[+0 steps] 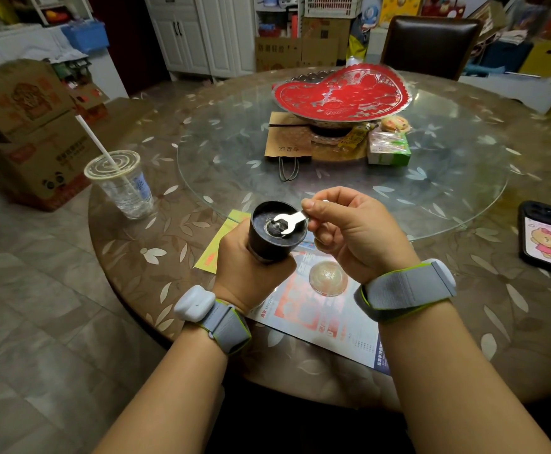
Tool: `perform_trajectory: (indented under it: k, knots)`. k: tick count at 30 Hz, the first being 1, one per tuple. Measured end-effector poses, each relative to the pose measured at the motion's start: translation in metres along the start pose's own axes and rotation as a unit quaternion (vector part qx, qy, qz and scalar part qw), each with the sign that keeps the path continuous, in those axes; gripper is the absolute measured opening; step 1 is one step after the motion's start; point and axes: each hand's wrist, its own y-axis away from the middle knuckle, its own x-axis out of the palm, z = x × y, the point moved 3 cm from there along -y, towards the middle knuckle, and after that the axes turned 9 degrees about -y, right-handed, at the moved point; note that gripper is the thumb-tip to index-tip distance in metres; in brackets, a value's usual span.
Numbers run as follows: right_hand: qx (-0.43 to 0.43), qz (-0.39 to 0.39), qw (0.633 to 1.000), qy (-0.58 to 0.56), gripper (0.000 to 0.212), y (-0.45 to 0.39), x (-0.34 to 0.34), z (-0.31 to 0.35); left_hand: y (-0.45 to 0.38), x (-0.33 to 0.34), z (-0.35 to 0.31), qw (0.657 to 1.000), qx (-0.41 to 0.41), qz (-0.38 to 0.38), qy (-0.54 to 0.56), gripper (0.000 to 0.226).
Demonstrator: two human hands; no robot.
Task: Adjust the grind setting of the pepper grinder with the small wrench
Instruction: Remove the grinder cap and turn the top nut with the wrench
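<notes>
Wrench (288,221) feels thin, stiff, slippery; my right hand (352,234) pinches its tail end, my left hand (251,270) wraps the pepper grinder (275,235) firmly.

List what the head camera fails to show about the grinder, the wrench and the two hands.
- Pepper grinder: lower body hidden inside the left hand.
- Small wrench: far end of its handle covered by the right hand fingers.
- Nut under the wrench head: too small and dark to tell whether the wrench grips it.
- Any grind setting marks: none legible.
</notes>
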Motion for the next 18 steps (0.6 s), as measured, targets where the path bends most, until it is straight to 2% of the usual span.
perform_trajectory:
  k: [8, 18]
  knots:
    - [0.001, 0.001, 1.000, 0.001, 0.014, -0.006, -0.002, 0.000, -0.002, 0.002, 0.002, 1.000, -0.003, 0.010, 0.003, 0.044]
    - [-0.021, 0.001, 0.998, 0.056, 0.009, -0.013, 0.002, 0.008, -0.001, 0.004, -0.005, 0.998, 0.039, 0.040, -0.022, 0.044]
